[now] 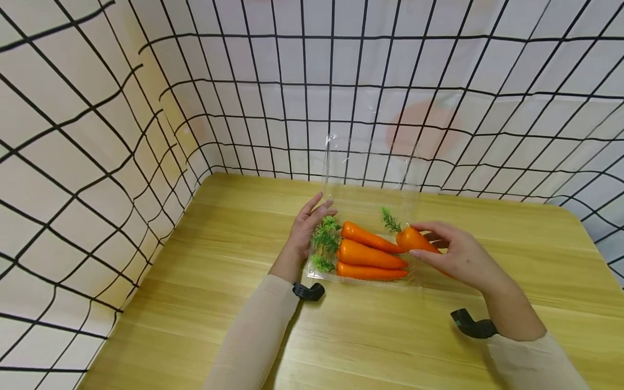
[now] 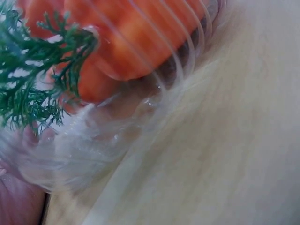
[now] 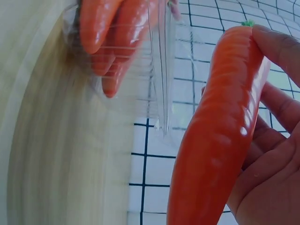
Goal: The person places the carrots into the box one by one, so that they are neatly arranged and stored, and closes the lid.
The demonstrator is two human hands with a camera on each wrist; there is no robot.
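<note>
Head view: grasping one orange carrot (image 1: 408, 239) between the thumb and fingers of the right hand (image 1: 460, 259), just below its leafy green sprig (image 1: 389, 219), and holding it above the nearest end of a clear plastic box (image 1: 317, 275). In the right wrist view, seen running back from the fingertips past the palm, apart from the box. Touching the box's opposite end with the left hand (image 1: 302, 230), its fingers mostly straight and unclenched. Lying side by side in the box, between both sets of fingers: three more carrots (image 1: 372, 254), sprigs toward the left fingers, tips toward the right. Raised upright beyond the fingers: the box's clear lid (image 1: 363, 173). Spread beneath: a wood-grain counter (image 1: 195, 271). Standing farthest from the fingers: a white, black-gridded backdrop (image 1: 287, 103).
</note>
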